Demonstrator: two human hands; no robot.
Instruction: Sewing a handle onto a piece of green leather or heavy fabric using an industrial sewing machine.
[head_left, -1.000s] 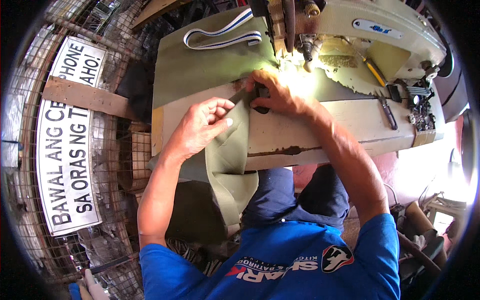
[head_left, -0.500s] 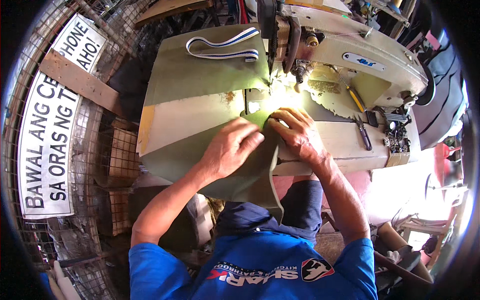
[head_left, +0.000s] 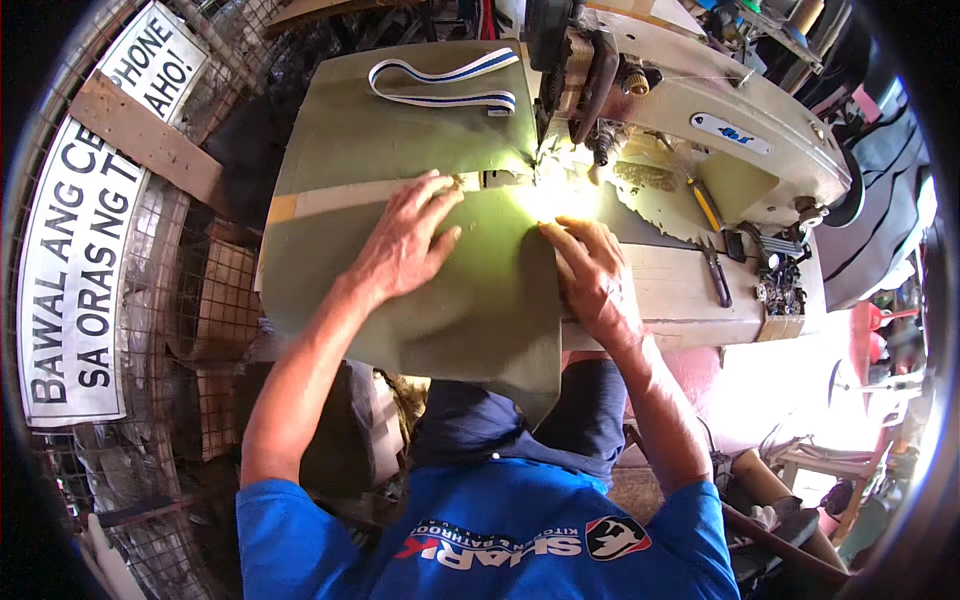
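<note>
The pale tabletop (head_left: 690, 285) carries everything, with the sewing machine (head_left: 690, 90) across its far right and a bright light at the needle area. The near green sheet (head_left: 470, 315) lies between the person and the needle area, its near part hanging off the tabletop's edge over the lap. A far green sheet (head_left: 430, 140) lies beyond it, a pale strip showing between them at the left. The left grip (head_left: 405, 238) rests on top of the near green sheet, fingers and thumb spread. The right grip (head_left: 595, 280) is at that sheet's right edge, fingers bent and close together, fingertips touching it near the light; whether they pinch it I cannot tell. A blue-and-white striped strap (head_left: 450, 98) lies looped on the far green sheet. A yellow-handled tool (head_left: 705, 205) and smaller dark-handled snips (head_left: 718, 280) lie to the right.
</note>
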